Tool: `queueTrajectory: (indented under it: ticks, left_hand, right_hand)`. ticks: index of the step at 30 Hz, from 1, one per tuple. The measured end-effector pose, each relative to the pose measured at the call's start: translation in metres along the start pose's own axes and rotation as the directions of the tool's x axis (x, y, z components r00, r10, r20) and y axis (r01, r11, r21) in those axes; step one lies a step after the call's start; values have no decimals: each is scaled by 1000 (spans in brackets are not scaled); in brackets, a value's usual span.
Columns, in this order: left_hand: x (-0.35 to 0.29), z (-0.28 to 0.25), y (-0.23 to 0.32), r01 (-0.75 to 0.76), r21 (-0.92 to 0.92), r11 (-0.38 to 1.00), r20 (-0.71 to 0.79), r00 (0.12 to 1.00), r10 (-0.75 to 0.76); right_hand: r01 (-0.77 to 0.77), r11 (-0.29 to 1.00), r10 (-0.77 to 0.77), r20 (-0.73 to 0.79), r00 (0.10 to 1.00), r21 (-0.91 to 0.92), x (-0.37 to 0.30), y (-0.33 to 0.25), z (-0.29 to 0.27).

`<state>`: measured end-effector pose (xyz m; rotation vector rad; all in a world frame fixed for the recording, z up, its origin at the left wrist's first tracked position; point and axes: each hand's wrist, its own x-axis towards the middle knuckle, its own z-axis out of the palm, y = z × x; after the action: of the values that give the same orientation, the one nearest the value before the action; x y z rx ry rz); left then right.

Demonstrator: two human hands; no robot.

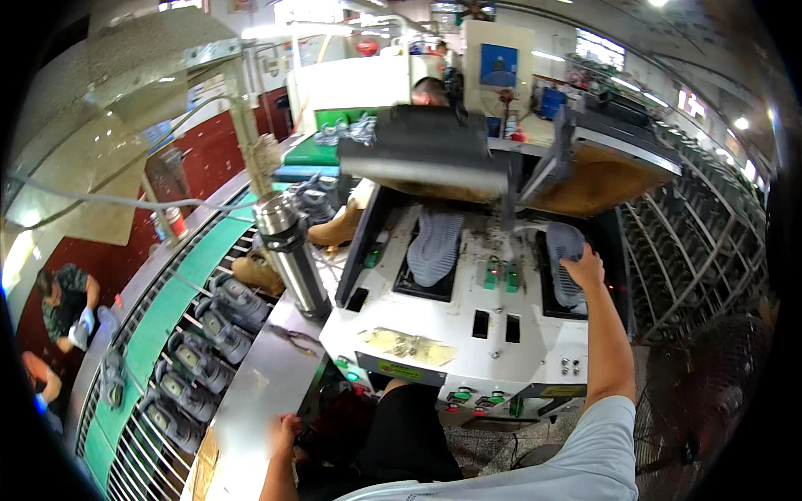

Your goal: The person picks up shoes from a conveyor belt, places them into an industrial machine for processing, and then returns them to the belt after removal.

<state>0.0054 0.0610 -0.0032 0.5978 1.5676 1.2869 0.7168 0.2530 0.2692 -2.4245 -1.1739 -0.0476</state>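
The person's right hand [583, 269] is reaching forward over a white sole-pressing machine [434, 321], its fingers resting closed on the near edge of a grey shoe sole [561, 260] that is lying in the machine's right bay. A second grey sole [434, 244] is lying in the left bay, well apart from that hand, with green buttons [499, 273] sitting between the two bays. The left hand [282, 436] is hanging low beside the steel bench [255, 392], blurred, so whether it is gripping anything cannot be told. A steel flask [288, 250] is standing upright at the machine's left corner, and grey shoes [200, 359] are riding on the green conveyor [159, 326] further left.
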Motion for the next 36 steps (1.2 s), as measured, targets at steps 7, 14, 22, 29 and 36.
queueTrajectory:
  ticks: [7, 14, 22, 29, 36]
  left_hand:
    - [-70, -150, -29, -99, 34, 995, -525, 845, 102]
    - [-112, -159, -41, -216, -234, 948, -567, 822, 47]
    - [-97, -102, -29, -82, 424, 902, -245, 948, 202]
    - [-159, -3, 69, -596, 89, 798, 564, 691, 453]
    - [-197, -73, 76, -222, -460, 860, 201, 917, 344]
  right_hand:
    - [-194, 971, 213, 130, 968, -143, 10, -29, 6]
    - [-88, 979, 151, -361, 920, 185, -34, 0, 25]
    - [421, 717, 186, -735, 653, 556, -154, 81, 58]
    - [-252, -292, -424, 112, 899, 922, -319, -35, 111]
    - [-652, 204, -973, 225, -53, 730, -515, -218, 115]
